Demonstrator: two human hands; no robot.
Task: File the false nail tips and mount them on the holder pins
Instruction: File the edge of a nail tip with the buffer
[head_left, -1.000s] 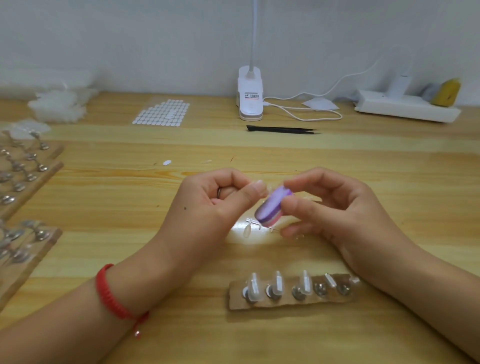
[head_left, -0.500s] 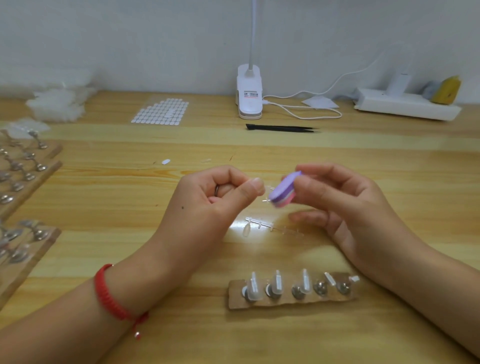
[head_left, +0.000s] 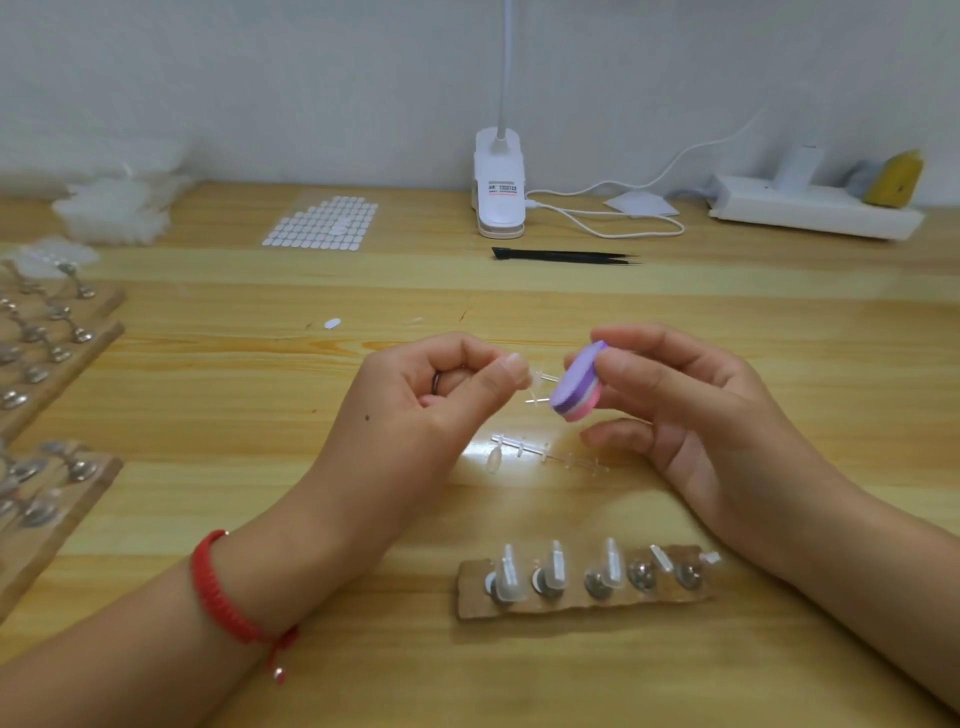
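My left hand (head_left: 441, 400) pinches a small clear nail tip (head_left: 535, 382) between thumb and forefinger above the table. My right hand (head_left: 685, 410) grips a purple and pink file block (head_left: 576, 384) and holds it against the tip. Below them on the table lies a clear plastic sprue (head_left: 540, 452) with one tip left on it. Near the front, a wooden holder strip (head_left: 582, 584) carries a row of metal pins, several of them with clear tips mounted.
More wooden pin holders (head_left: 47, 332) line the left edge. At the back stand a white clip lamp (head_left: 498, 187), a sticker sheet (head_left: 322, 223), black tweezers (head_left: 561, 255), a power strip (head_left: 815, 208) and a pile of clear plastic (head_left: 114, 208).
Both hands have risen from the table. The file block has moved up and tilted, from low over the sprue to level with the tip in my left hand.
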